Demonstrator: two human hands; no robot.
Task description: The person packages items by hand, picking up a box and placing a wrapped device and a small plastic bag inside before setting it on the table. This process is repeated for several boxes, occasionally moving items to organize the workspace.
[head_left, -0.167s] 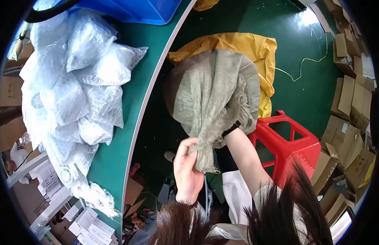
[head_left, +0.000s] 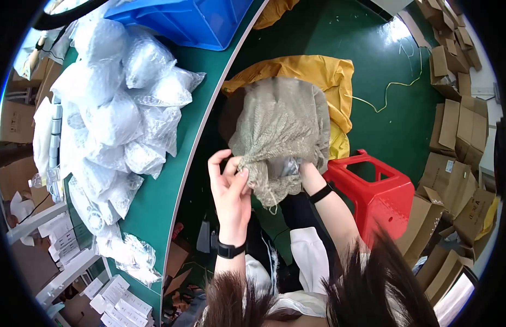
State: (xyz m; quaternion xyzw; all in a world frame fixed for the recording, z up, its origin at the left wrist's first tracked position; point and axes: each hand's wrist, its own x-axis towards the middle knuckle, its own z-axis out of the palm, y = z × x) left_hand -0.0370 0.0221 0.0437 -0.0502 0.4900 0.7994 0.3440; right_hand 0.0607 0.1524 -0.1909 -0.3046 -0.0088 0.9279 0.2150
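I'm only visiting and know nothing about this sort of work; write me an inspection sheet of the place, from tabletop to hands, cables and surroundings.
Surface: green table on the left, pale-edged, bearing a blue bin.
Job's things: grey-green woven sack, its mouth toward the person; yellow sheet or bag behind it.
Clutter: heap of clear-plastic bundles on the table; white stacks at lower left.
Hands: left hand pinches the sack's rim; right hand reaches into its mouth, fingers hidden.
Cables: thin yellow strand on the floor; cable or string, cannot tell.
Surroundings: red stool beside the right forearm; cardboard boxes along the right.
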